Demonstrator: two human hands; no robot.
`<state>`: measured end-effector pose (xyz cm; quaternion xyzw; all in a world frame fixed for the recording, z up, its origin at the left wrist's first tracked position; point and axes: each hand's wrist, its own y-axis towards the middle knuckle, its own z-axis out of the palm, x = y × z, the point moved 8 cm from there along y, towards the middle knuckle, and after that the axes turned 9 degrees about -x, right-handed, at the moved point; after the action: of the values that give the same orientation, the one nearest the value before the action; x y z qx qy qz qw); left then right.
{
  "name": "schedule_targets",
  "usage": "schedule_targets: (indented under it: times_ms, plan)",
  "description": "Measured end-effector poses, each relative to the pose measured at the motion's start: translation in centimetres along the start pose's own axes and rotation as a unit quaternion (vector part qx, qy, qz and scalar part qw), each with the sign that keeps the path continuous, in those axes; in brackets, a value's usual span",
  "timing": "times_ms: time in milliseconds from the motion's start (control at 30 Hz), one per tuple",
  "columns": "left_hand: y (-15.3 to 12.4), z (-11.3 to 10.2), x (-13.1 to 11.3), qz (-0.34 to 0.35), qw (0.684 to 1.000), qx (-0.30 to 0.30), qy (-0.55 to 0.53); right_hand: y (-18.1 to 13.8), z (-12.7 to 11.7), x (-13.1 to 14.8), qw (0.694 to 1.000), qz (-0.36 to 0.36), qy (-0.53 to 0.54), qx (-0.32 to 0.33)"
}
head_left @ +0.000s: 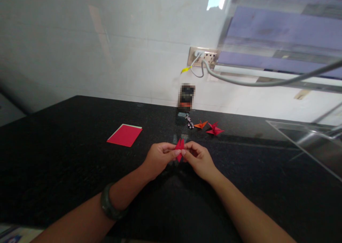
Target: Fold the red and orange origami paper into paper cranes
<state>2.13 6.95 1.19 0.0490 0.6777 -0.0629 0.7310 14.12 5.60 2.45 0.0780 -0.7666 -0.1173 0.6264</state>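
Note:
Between my two hands is a small red folded paper piece [180, 147], with two narrow points up and one point down. My left hand [160, 156] pinches its left side between thumb and fingers. On the other side, my right hand [199, 159] pinches the right edge, and both thumbs meet near the middle. Beyond my right hand lie an orange origami crane [201, 124] and red origami cranes [214, 129] set close together. To the left rests a stack of square paper [125, 135], red on top with a pale sheet showing at its edge.
A blurred-out dark object [186, 97] stands against the wall, with a patterned strap [190, 122] before it. A metal sink [307, 138] is set into the black counter [66, 157] at right. A grey cable [245, 82] runs from the wall socket [211, 57].

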Motion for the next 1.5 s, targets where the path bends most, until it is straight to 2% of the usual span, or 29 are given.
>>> schedule_targets:
  times_ms: [333,467,600,800,900,1133,1500]
  plan:
    - [0.1,-0.1,-0.6,0.032,0.997,-0.015,0.071,-0.2,0.1,0.7,0.997,-0.044,-0.067,0.002]
    - [-0.1,-0.1,-1.0,0.057,0.994,-0.013,0.096,-0.3,0.0,1.1,0.997,-0.045,-0.057,-0.006]
    - [0.0,0.2,-0.4,0.036,0.998,0.002,0.050,-0.1,-0.2,0.9,0.998,-0.037,-0.047,-0.022]
    - [0.1,0.4,0.4,-0.027,0.999,0.015,-0.038,-0.5,0.2,1.9,0.987,-0.119,-0.108,-0.021]
    - [0.1,0.6,0.6,-0.046,0.997,0.025,-0.062,-0.6,0.2,1.7,0.993,-0.091,-0.070,-0.017]
    - [-0.1,1.1,1.1,-0.078,0.991,0.053,-0.093,-0.1,0.1,0.0,0.997,0.033,0.061,-0.021]
    - [-0.4,1.2,1.4,-0.099,0.989,0.053,-0.093,-0.1,0.1,-0.1,0.998,0.019,0.059,-0.001]
